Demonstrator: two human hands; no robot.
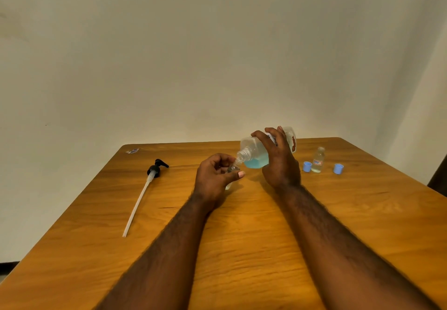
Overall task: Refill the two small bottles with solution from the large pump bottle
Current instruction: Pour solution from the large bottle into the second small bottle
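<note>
**Big bottle tipped, neck down at the small one's mouth**

The wooden table (242, 249) fills the lower half of your view, with a plain pale wall behind it. Both your bare forearms reach out across it toward the middle.

Your right hand (278, 162) is wrapped round the large pump bottle (254, 151), fingers curled over its upper side. You're holding it in the air, tipped on its side, with the open threaded neck pointing left and down. The blue solution has pooled in the low side of the body, close to the neck.

Your left hand (215, 176) grasps the first small bottle (232, 168), fingers and thumb curled round it. It's tilted, with its mouth right up at the big bottle's neck. Whether the two rims touch, I can't tell. Your fingers hide most of it, so its fill level can't be read.

Off to the left, well apart from your hands, the pump (154, 170) lies flat on the table. Its black head is at the far end and the long white tube runs back toward you.

To the right of your right hand, the second small bottle (318, 159) stands upright and uncapped, a small label on its front. One blue cap (307, 166) sits just beside it on the left, and the other blue cap (338, 168) is a little further off on the right.

Smallest of all, a scrap of wrapper (132, 150) lies at the far left corner of the table
</note>
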